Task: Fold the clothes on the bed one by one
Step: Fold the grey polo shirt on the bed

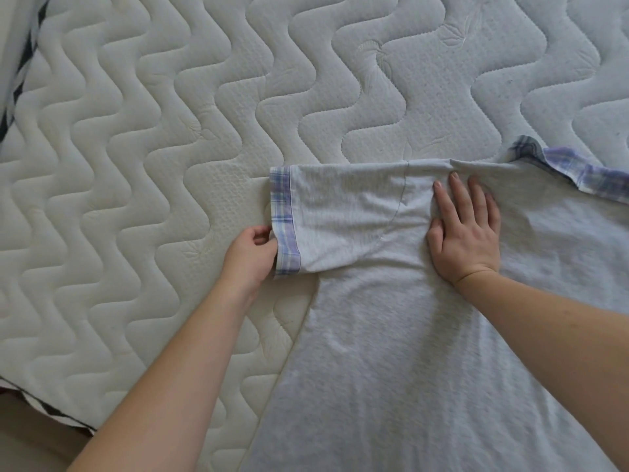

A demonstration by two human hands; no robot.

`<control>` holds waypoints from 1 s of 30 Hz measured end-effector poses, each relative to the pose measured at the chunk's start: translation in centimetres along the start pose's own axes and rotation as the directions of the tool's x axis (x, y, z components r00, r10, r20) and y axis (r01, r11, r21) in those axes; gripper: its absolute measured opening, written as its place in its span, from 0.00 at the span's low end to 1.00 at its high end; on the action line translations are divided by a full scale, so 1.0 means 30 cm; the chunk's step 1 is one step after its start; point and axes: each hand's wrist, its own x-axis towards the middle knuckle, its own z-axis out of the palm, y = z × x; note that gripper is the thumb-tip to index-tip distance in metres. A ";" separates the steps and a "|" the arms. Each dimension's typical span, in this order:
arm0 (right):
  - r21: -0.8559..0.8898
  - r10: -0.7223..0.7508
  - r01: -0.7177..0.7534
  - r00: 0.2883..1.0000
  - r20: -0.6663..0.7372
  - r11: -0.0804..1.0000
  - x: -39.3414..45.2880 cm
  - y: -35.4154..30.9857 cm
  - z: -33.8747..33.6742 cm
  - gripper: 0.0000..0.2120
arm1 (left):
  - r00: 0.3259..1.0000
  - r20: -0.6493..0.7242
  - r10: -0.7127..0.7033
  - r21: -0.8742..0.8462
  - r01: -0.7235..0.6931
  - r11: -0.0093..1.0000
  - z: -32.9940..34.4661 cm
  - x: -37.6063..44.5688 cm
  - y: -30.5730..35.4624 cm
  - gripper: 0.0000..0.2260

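left hand: my left hand is curled at the end of the sleeve, thumb and fingers pinching the plaid cuff right at its lower edge

right hand: my right hand lies flat, palm down, fingers straight and a bit spread, pressing on the garment near the shoulder seam. The hands are apart, one at each end of the sleeve

sleeve: short sleeve stretched out sideways to the left between my hands, lying flat, with a curved seam where it joins the body

garment: light heather-grey shirt, soft knit jersey look, spread on the bed and running from the middle of the view down to the bottom edge and off to the right. A few shallow wrinkles fan out below my right hand

trim: cuff is a woven check in blue, lilac and white, a straight band with a stitched hem. Same plaid shows on the neckline band at upper right, which is rumpled and partly turned over

bed: bare mattress, off-white, quilted in wavy stitched channels with a fine dimpled texture, puffy between the seams

edges: striped dark-and-white fabric peeks in at the far left edge and again at the lower left corner, can't tell what it is
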 end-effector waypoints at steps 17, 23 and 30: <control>0.007 0.008 -0.008 1.000 0.009 1.000 0.003 0.002 0.010 0.30 | 0.963 -0.104 0.250 0.206 -0.225 0.952 -0.011 -0.141 -0.041 0.20; 0.000 0.004 -0.004 1.000 0.013 1.000 0.002 0.001 0.007 0.29 | 0.942 0.180 0.284 0.313 -0.328 0.891 0.044 -0.199 -0.060 0.33; -0.001 -0.001 0.001 1.000 0.010 1.000 0.003 -0.003 0.004 0.29 | 0.987 -0.078 0.141 -0.142 -0.151 0.978 0.051 -0.188 -0.064 0.05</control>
